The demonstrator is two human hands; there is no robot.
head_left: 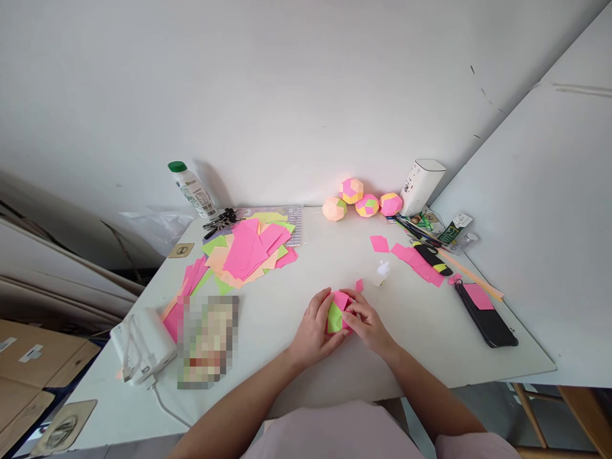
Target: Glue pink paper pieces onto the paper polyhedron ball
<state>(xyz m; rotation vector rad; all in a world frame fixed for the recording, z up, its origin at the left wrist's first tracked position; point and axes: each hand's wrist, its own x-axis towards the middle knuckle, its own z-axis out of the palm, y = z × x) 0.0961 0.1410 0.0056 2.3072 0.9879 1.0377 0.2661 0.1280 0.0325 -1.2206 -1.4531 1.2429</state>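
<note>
Forearms (246, 400) slant inward over the worktop (272, 306); left hand (312, 333) and right hand (371, 324) — fingers curled — hold a pink-and-green paper piece (335, 316) between them.

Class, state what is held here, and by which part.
A pink-and-green paper piece, held by its opposite sides: left hand on its left, right hand on its right.

Open white tabletop (272, 299) lay between the left hand (310, 326) and a pixelated patch (210, 344). A spread paper heap (248, 252) blocked the far left, a white plug block (150, 341) the near left. Straight ahead, a bare lane reached four paper balls (352, 191). Just beyond the right hand (370, 325) stood a small white object (382, 270); farther right, pink strips (418, 264) and a black pouch (490, 328) stood as obstacles, with free surface between pouch and hand.
</note>
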